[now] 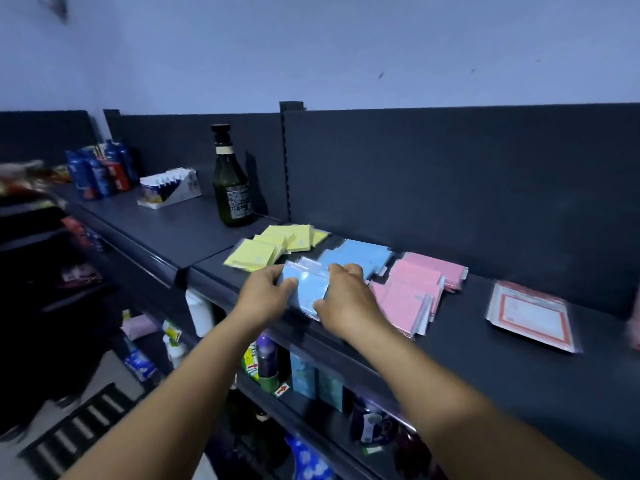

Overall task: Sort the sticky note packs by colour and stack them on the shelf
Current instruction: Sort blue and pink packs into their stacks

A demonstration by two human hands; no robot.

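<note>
Three colour groups lie on the dark top shelf (519,358), sorting largely done, stacks untidy. Pink packs (412,292) spread widest, right of centre; blue packs (360,254) lie behind the hands; yellow packs (273,249) fan out left, near a dark glass bottle (231,181). A red-bordered packet (533,315) sits apart, far right. The left hand (263,299) and right hand (346,303) both grip a blue pack stack (306,287) at the shelf's front edge, fingers curled round its sides. Squaring remains, by judgement.
</note>
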